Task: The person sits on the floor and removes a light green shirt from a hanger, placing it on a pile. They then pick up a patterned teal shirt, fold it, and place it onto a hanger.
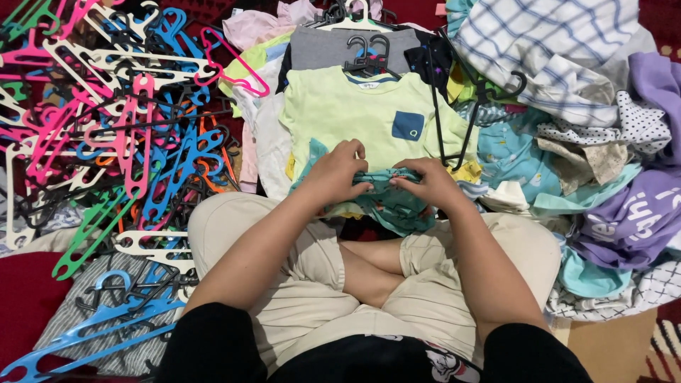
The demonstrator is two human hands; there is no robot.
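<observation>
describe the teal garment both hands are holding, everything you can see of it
The teal garment is a small piece of soft, thin-looking fabric, turquoise with a scattered small print too fine to make out. It is bunched and crumpled, so its cut cannot be told. It lies over the person's crossed legs, in front of a pale green shirt with a blue pocket. The left hand and right hand pinch its top edge; the rest drapes down between the knees.
</observation>
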